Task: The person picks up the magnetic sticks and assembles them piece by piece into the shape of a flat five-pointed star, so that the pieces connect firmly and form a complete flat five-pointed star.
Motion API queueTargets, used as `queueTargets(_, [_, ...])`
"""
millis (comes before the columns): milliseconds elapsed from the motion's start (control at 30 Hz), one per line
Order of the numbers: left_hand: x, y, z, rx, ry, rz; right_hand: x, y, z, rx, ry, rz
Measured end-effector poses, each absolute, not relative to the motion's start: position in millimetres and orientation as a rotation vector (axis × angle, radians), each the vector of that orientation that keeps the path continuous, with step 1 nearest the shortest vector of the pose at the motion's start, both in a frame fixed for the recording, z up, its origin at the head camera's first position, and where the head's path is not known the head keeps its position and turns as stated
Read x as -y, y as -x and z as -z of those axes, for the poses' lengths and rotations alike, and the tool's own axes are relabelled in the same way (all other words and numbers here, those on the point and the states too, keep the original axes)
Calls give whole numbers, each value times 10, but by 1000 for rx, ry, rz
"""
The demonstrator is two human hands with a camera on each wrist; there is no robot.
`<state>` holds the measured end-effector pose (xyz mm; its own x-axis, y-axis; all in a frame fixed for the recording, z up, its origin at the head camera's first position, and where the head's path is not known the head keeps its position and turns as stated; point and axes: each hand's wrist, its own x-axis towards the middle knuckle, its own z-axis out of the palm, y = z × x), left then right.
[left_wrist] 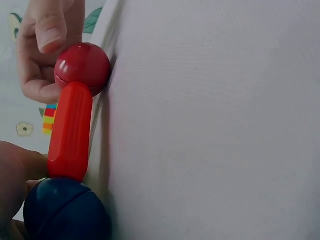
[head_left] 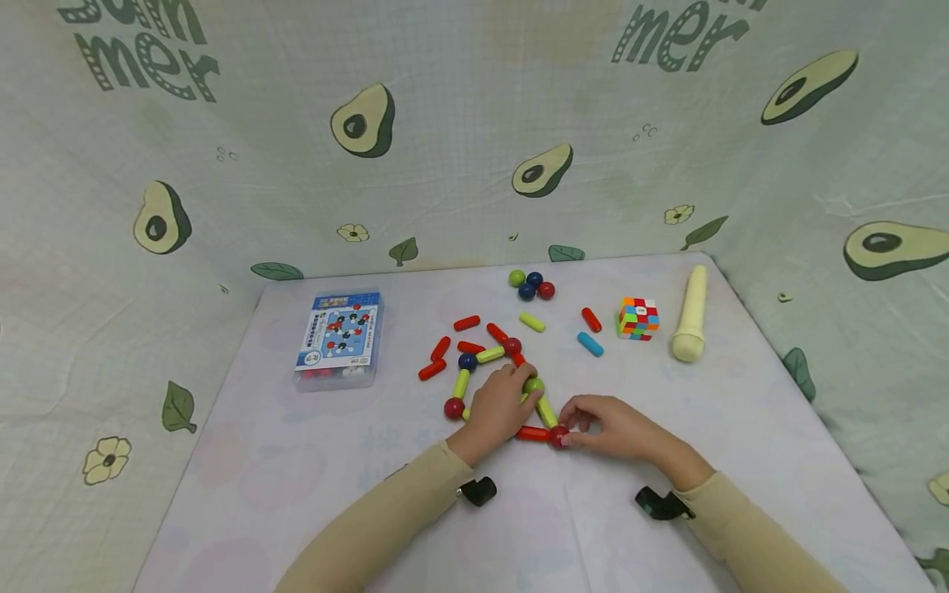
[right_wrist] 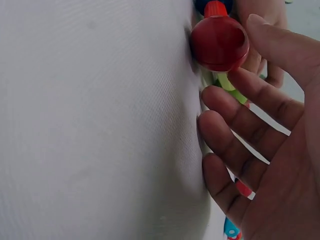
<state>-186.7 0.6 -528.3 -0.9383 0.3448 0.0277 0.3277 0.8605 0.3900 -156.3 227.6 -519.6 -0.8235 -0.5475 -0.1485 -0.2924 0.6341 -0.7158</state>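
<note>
My left grip (head_left: 498, 405) pinches lime-green plastic ball (head_left: 534, 385) beyond glossy red plastic ball (head_left: 558, 436); right grip (head_left: 614, 424) slack beside red ball. Uneven push could pop ridged red stick (head_left: 532, 434) loose, I judge.

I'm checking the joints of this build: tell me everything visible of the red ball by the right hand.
The red ball is round, glossy and plastic-looking, with a fine seam and a dark patch that may be a hole. Low on or just above the white table, it joins a red stick and, apparently, a yellow-green stick. The right hand is curved beside it, index fingertip apparently touching; whether it is gripped is unclear.
</note>
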Motion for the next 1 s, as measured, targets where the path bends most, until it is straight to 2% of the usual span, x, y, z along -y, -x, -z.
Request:
queueTargets(600, [243, 2052, 5159, -2820, -666, -605, -2400, 1674, 5221, -2561, 603, 1065])
queueTargets(1000, [438, 2161, 5116, -2773, -639, -687, -2495, 1864, 5231, -2839, 336, 1058])
